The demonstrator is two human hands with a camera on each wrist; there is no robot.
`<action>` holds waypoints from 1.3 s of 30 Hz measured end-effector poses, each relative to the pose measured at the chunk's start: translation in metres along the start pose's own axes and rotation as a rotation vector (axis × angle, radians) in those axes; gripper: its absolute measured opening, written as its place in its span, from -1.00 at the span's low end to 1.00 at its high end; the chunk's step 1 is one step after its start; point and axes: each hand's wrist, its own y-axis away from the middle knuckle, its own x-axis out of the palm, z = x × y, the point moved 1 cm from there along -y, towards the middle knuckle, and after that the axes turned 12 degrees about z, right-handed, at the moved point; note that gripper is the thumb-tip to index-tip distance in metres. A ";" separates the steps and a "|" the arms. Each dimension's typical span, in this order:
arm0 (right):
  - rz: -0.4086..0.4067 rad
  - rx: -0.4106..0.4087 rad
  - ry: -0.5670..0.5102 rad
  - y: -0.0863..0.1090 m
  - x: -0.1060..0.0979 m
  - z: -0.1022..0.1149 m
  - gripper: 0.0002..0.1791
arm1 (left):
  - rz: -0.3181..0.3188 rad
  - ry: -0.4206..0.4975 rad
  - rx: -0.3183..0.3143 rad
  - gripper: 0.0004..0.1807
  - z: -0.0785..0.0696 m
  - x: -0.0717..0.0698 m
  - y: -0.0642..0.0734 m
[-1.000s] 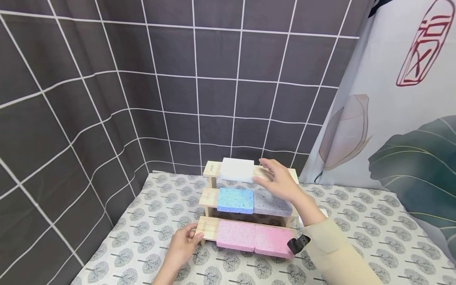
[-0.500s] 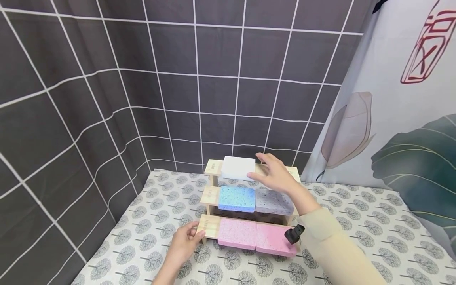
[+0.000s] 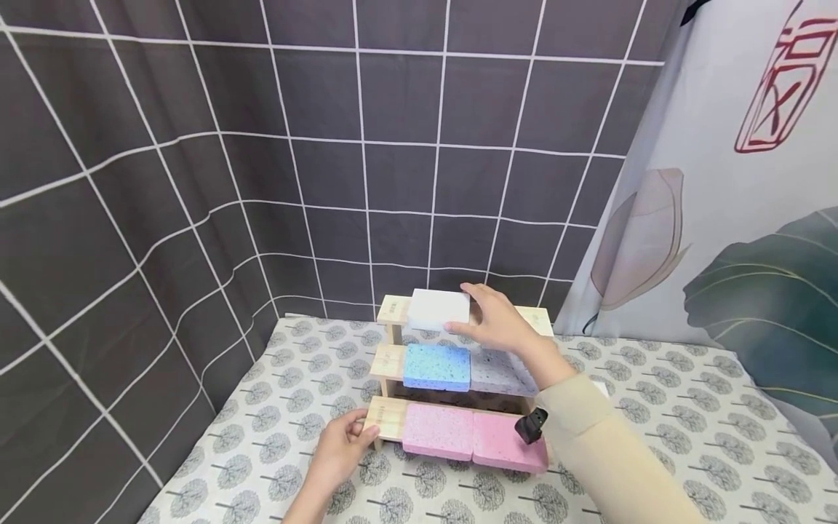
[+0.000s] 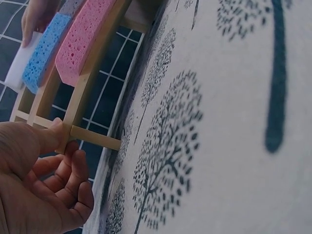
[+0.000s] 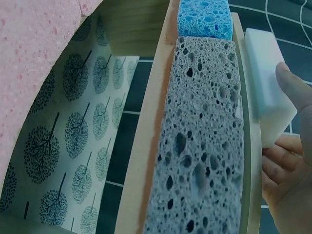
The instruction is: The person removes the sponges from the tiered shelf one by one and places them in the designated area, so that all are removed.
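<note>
A three-tier wooden rack (image 3: 386, 417) stands on the cloth. My left hand (image 3: 340, 447) pinches the left end of its lowest tier, thumb on top and index finger beneath, as the left wrist view shows. On the top tier lies a white melamine sponge (image 3: 437, 309). My right hand (image 3: 494, 320) holds this sponge at its right end, with the thumb (image 5: 290, 83) on the near side and fingers on the far side. A blue sponge (image 3: 436, 366) and a grey sponge (image 3: 500, 370) lie side by side on the middle tier.
Two pink sponges, one paler (image 3: 436, 431) and one deeper pink (image 3: 507, 440), lie on the lowest tier. Tree-patterned cloth (image 3: 262, 415) covers the table. A dark gridded curtain (image 3: 399, 175) hangs behind. Something white (image 3: 601, 388) shows partly behind the right forearm.
My right hand has moved left along the top tier and now grips the white sponge's right end. My left hand keeps its hold on the rack.
</note>
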 end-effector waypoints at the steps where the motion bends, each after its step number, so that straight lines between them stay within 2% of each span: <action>1: -0.007 0.001 -0.002 0.001 0.000 0.000 -0.02 | 0.003 0.002 -0.001 -0.46 0.000 0.000 0.000; 6: -0.069 -0.010 -0.011 0.010 -0.002 -0.004 -0.06 | 0.017 0.004 0.004 -0.45 0.003 0.003 0.000; 14: -0.131 0.022 -0.022 0.038 -0.007 -0.014 -0.13 | 0.027 0.001 0.007 -0.43 0.006 0.006 0.001; 23: -0.203 -0.037 -0.048 0.059 -0.010 -0.023 -0.24 | 0.031 0.004 0.026 -0.43 0.010 0.005 0.001; 39: -0.212 -0.023 -0.012 0.081 -0.029 -0.033 -0.25 | 0.003 -0.004 0.025 -0.43 0.007 -0.001 0.000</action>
